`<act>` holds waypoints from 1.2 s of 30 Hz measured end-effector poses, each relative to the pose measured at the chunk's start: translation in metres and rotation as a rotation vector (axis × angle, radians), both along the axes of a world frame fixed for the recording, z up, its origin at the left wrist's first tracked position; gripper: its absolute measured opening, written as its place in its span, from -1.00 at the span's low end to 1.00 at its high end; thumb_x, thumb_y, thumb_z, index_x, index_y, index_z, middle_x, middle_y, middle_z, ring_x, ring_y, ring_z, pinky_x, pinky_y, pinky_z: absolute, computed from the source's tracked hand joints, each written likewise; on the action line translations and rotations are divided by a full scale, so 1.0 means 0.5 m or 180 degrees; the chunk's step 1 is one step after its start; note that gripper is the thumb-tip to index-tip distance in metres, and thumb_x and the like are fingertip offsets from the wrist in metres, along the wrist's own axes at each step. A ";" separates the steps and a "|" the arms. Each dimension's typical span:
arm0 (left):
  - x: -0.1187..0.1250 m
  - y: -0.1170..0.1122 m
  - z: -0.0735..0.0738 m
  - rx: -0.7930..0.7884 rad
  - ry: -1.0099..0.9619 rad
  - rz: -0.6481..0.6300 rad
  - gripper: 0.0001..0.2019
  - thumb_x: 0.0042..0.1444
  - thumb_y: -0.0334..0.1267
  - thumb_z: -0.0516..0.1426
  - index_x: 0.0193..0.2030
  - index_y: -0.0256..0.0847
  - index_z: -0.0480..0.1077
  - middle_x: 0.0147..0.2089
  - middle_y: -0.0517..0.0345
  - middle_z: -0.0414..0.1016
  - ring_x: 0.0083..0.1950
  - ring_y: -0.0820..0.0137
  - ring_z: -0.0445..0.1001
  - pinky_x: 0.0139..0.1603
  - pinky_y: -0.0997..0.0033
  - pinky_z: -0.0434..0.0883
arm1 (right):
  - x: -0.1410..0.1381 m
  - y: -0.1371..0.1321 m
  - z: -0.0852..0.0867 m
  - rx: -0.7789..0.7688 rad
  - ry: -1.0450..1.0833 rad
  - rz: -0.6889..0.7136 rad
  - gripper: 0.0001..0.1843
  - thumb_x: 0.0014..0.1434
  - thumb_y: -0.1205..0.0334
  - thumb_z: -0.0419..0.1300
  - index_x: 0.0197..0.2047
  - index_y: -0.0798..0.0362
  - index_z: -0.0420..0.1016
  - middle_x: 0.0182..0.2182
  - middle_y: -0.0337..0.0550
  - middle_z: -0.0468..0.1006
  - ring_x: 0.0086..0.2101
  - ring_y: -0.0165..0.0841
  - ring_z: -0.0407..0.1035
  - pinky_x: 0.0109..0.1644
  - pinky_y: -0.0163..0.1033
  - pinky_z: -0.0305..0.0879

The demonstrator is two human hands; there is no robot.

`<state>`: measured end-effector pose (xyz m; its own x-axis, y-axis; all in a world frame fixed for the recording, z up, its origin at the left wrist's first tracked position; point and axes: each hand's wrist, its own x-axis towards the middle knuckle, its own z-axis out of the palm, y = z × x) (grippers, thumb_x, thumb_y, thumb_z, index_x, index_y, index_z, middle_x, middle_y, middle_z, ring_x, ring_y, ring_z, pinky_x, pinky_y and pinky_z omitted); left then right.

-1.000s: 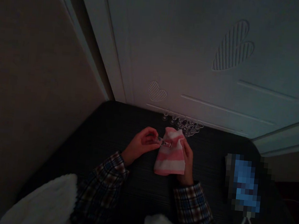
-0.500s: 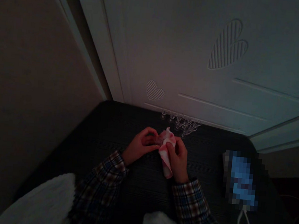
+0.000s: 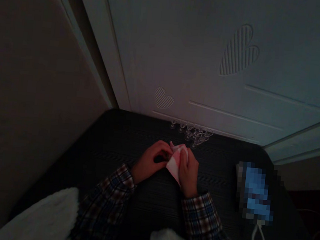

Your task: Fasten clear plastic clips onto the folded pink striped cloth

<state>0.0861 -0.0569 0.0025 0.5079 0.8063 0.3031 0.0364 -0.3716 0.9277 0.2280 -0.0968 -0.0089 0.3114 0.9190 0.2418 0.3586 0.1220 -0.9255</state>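
Both hands meet over a dark table [image 3: 123, 146] in dim light. My right hand [image 3: 189, 172] is closed round a pink-and-white striped cloth [image 3: 174, 163], bunched up between the hands. My left hand [image 3: 152, 161] is curled with its fingertips pinched against the cloth's left side; a small clear object seen there earlier is hidden now. Just beyond the hands, a cluster of several small clear glass pieces [image 3: 193, 132] lies against the white panel.
A white panel with heart cut-outs [image 3: 240, 50] rises behind the table. A blurred blue object [image 3: 256, 195] with a white loop cord [image 3: 258, 239] lies at the right. White fluffy fabric [image 3: 40, 218] sits at the near left edge.
The striped cloth, spread flat a second ago, has been gathered into a bunch in my right hand. The small clear piece in my left fingers has gone into the cloth and out of sight.
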 end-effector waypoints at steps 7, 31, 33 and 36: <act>-0.002 -0.005 0.005 0.0451 0.0252 0.0131 -0.80 -0.06 -0.52 0.12 -0.27 -0.22 0.37 -0.16 0.09 0.32 -0.18 0.41 0.35 -0.15 0.39 0.34 | -0.001 0.005 -0.003 -0.0055 0.0152 0.0067 -0.69 0.22 0.15 -0.10 -0.40 0.06 0.36 -0.49 -0.25 0.40 -0.45 -0.42 0.26 -0.37 -0.34 0.10; -0.007 -0.001 0.006 -0.0168 0.0140 0.0223 -0.70 -0.05 -0.25 0.21 -0.13 -0.19 0.38 -0.19 0.10 0.34 -0.20 0.39 0.36 -0.15 0.35 0.35 | -0.002 0.000 0.004 -0.0005 0.0522 0.0270 -0.72 0.23 0.13 -0.11 -0.24 0.07 0.35 -0.41 -0.24 0.38 -0.42 -0.43 0.24 -0.34 -0.36 0.17; -0.012 0.006 0.004 -0.0007 0.0088 0.0402 -0.71 -0.07 -0.25 0.22 -0.15 -0.19 0.40 -0.12 0.07 0.31 -0.15 0.35 0.36 -0.12 0.33 0.35 | -0.003 -0.003 0.001 -0.0039 0.0453 0.0415 -0.73 0.22 0.14 -0.08 -0.16 0.07 0.34 -0.37 -0.23 0.40 -0.41 -0.43 0.25 -0.35 -0.36 0.17; -0.015 0.013 0.001 0.0024 -0.0056 0.0453 -0.77 -0.03 -0.27 0.19 -0.17 -0.18 0.41 -0.03 0.02 0.30 -0.01 0.28 0.32 -0.02 0.29 0.32 | -0.004 -0.007 -0.005 -0.0076 0.0211 0.0652 -0.76 0.20 0.17 -0.04 -0.12 0.05 0.33 -0.36 -0.23 0.41 -0.40 -0.42 0.27 -0.34 -0.35 0.17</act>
<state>0.0784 -0.0503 0.0031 0.3832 0.8675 0.3172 0.0731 -0.3708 0.9258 0.2263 -0.1002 -0.0115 0.1320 0.9699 0.2044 0.2668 0.1638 -0.9497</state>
